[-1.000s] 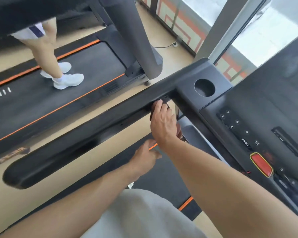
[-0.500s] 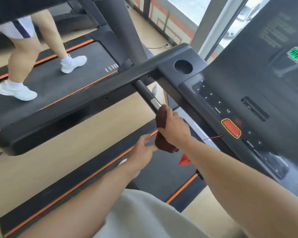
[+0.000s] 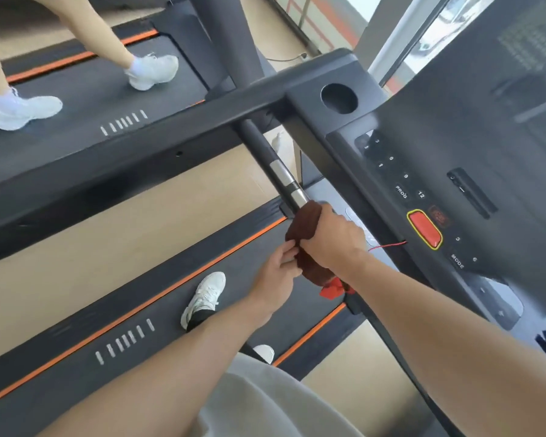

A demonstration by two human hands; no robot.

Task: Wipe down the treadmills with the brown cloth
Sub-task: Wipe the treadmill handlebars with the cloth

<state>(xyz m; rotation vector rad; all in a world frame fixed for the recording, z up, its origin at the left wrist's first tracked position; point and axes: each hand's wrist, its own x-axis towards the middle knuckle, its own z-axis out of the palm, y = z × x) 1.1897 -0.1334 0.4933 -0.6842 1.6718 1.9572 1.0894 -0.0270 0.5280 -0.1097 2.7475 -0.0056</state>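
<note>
Treadmill belt [image 3: 158, 298] below: right hand [image 3: 331, 238] stays in a closed grip, brown cloth [image 3: 304, 225] wrapped round the handlebar [image 3: 275, 165], lower than 0.5 s ago; left hand [image 3: 276, 272] now pinches the cloth's edge.

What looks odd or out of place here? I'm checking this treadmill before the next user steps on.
One thing stands out: a thin red cord runs loose from near the red stop button on the console, ending in a red clip dangling under the right hand, close to the brown cloth wrapped on the handlebar. Nothing looks spilled or damaged.
</note>
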